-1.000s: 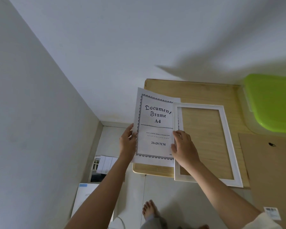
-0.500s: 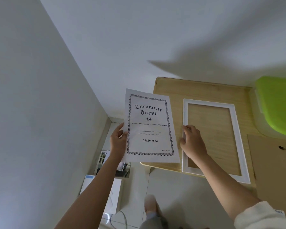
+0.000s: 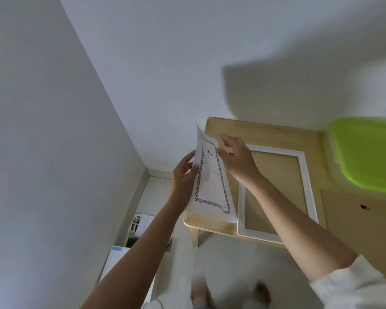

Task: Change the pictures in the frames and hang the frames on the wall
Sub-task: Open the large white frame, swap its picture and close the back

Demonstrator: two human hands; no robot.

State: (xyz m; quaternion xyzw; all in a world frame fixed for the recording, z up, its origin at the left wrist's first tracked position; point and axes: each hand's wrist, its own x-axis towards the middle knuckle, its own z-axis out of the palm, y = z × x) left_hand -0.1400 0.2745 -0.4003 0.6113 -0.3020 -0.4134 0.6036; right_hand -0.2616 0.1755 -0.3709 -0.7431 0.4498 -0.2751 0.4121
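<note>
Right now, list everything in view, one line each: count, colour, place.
printed sheet: one, white with black ornamental border, held up over the table's left edge
picture frame: one, white, empty, flat on the table
table: one, light wood, against the wall
backing board: one, brown, right of the frame
plastic lid: one, lime green, far right
printed papers: small pile, white and black, floor near the corner
box: one, white with blue tab, floor at left
feet: two, blurred, bottom edge
left hand: holds the sheet's left edge
right hand: at the sheet's upper right edge, grip unclear
</note>
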